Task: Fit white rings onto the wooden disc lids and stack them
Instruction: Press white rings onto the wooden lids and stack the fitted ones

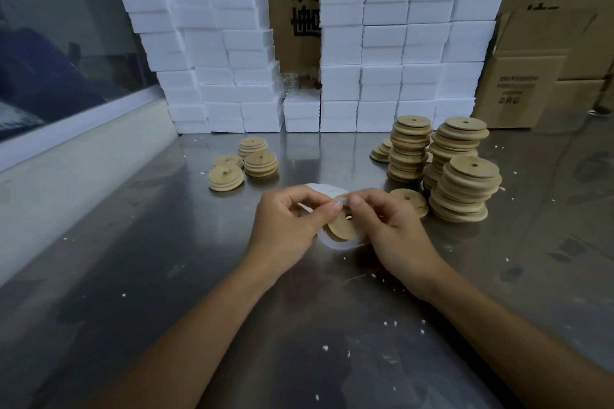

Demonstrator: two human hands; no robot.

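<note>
My left hand and my right hand together hold one wooden disc lid on edge above the steel table. A white ring loops around the lid, pinched by both thumbs at its top and sagging below it. Tall stacks of bare wooden lids stand to the right, with a single lid lying just behind my right hand. Short stacks of lids with white rings fitted sit to the left at the back. More white rings lie behind my hands, mostly hidden.
Walls of white foam boxes and brown cartons close off the back of the steel table. A window ledge runs along the left. White crumbs dot the table.
</note>
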